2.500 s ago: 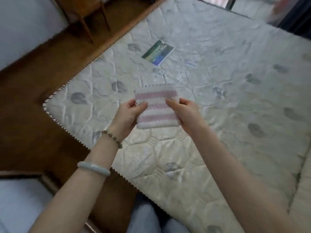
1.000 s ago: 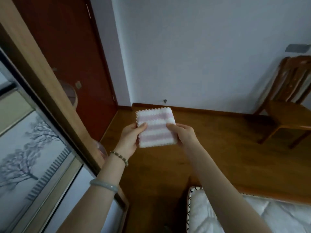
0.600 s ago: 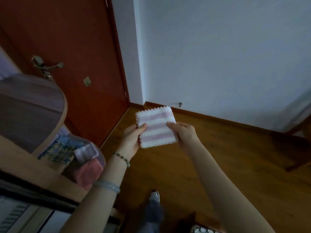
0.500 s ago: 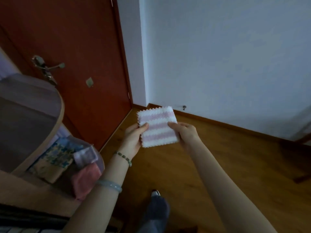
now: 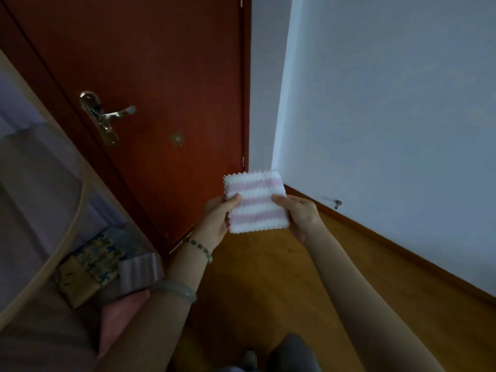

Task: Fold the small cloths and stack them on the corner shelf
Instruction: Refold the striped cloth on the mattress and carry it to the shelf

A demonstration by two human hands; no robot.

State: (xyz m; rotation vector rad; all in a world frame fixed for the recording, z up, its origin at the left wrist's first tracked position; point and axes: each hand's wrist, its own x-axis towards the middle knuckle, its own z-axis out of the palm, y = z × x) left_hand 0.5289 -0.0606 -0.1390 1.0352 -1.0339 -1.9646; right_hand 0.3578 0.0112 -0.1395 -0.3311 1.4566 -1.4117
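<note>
Head: left hand [image 5: 217, 218], right hand [image 5: 302, 214] pinch fluffy striped cloth [image 5: 255, 204].

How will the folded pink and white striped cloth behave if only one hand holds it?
Probably light: the left hand and right hand only pinch the folded pink-and-white striped fleecy cloth at its edges. It looks soft, so one-handed it would likely sag.

Both arms are reaching forward, side by side. The left hand [image 5: 217, 218] is pinching the near edge of a folded cloth [image 5: 256, 202], its thumb lying on top. The right hand [image 5: 300, 216] is pinching the opposite edge, its thumb pointing toward the left hand.
</note>
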